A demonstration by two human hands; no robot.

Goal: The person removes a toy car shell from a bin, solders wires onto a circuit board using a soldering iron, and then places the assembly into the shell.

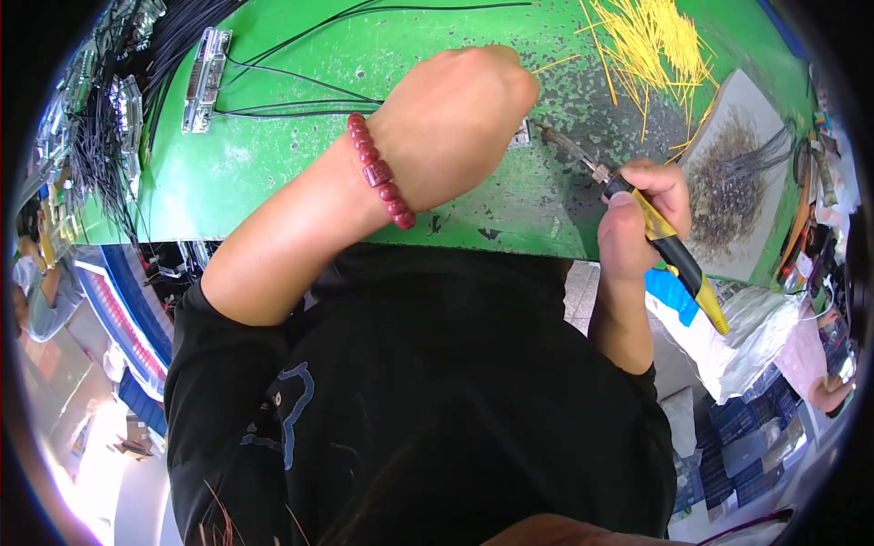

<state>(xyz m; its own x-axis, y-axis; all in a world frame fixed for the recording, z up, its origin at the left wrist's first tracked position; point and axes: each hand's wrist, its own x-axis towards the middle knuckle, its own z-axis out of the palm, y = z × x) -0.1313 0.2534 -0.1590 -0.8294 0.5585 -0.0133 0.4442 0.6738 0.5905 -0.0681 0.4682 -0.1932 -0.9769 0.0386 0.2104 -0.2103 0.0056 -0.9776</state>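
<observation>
My right hand (644,211) grips a yellow and black soldering iron (672,241). Its tip points up and left, close to a small metal part (520,136) that peeks out beside my left hand (460,114). The left hand is curled with its back turned up, so its fingers and most of what they hold are hidden. Black wires (300,112) run from the left in under that hand. At their other end lies a long metal connector piece (206,80). A red bead bracelet (376,170) circles my left wrist.
Thin yellow sticks or tubes (657,45) lie heaped at the far right of the green table (300,45). A pale board (751,114) with dark residue and fine wires lies at the right. Bundled black cables with metal connectors (100,118) crowd the left edge.
</observation>
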